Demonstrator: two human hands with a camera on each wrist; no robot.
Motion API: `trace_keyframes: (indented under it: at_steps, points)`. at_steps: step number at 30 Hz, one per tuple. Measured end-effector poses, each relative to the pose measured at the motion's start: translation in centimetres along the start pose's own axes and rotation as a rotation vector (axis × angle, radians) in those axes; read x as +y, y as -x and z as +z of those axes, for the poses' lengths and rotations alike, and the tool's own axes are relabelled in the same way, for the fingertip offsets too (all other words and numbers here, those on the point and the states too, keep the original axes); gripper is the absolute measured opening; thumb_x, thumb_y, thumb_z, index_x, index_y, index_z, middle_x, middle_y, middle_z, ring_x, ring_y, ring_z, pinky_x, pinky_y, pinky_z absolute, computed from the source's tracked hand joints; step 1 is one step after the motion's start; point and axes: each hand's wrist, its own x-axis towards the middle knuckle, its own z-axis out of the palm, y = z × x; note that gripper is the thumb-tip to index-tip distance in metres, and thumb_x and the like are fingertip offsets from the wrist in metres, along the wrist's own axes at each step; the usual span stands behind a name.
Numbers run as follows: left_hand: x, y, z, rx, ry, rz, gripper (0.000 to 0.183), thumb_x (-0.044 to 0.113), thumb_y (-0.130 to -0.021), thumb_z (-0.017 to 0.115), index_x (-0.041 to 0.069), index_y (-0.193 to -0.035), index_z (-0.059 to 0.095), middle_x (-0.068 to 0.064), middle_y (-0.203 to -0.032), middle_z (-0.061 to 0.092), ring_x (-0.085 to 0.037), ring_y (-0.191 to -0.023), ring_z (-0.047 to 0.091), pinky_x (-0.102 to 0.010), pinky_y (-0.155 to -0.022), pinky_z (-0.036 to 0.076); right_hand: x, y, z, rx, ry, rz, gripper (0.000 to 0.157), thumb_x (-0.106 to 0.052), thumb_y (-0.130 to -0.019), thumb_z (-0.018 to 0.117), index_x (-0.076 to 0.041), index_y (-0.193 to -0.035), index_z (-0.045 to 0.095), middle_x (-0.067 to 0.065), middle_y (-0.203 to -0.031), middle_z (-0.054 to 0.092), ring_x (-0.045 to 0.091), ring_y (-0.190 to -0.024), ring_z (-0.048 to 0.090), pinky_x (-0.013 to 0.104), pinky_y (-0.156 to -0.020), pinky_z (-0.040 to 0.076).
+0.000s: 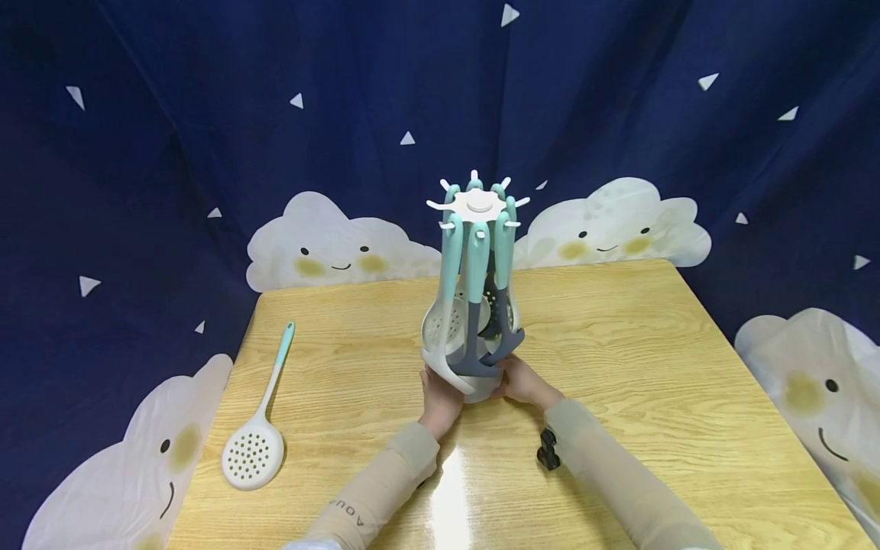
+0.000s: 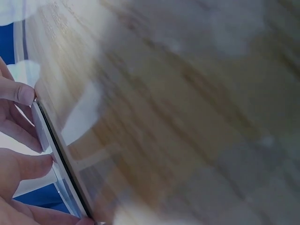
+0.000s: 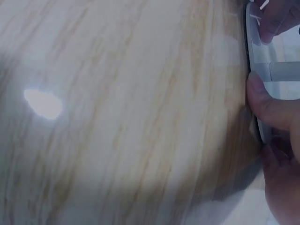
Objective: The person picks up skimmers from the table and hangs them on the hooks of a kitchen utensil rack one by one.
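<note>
A white utensil stand (image 1: 479,202) with a spoked top stands upright near the middle of the table, hung with several kitchen tools with mint-green handles. My left hand (image 1: 440,399) grips its round base from the left, and my right hand (image 1: 525,382) holds the base from the right. White and dark grey tool heads hang just above both hands; a white skimmer (image 1: 447,325) is among them. In the right wrist view, the base rim (image 3: 255,61) shows edge-on close over the tabletop, with my thumb against it. The left wrist view also shows fingers around the base rim (image 2: 58,145).
Another white skimmer (image 1: 252,456) with a mint handle lies flat at the table's left side. The wooden table (image 1: 653,367) ends at a dark blue curtain (image 1: 385,69) with cloud shapes along the back and sides.
</note>
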Motion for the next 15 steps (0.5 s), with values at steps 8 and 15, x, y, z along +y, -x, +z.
trace_keyframes:
  at_steps: [8,15]
  points:
    - [0.5,0.0,0.4,0.128,-0.342,0.017,0.037,0.025,-0.087,0.056,0.002,-0.116,0.050,-0.017,-0.107,0.053,-0.032,-0.093,0.046,-0.041,-0.075,0.031,0.3,-0.3,-0.4,-0.053,-0.003,0.047,0.051,-0.016,-0.064,0.082,-0.001,-0.109,0.063,0.020,-0.116,0.052,0.024,-0.092,0.053,0.032,-0.071,0.046]
    - [1.1,0.2,0.0,0.126,-0.294,-0.009,0.038,0.027,-0.089,0.055,0.004,-0.118,0.048,-0.014,-0.109,0.050,-0.029,-0.094,0.043,-0.039,-0.073,0.029,0.2,-0.4,-0.9,-0.069,-0.033,0.069,0.057,-0.014,-0.064,0.082,-0.001,-0.115,0.060,0.019,-0.119,0.052,0.023,-0.091,0.053,0.031,-0.069,0.045]
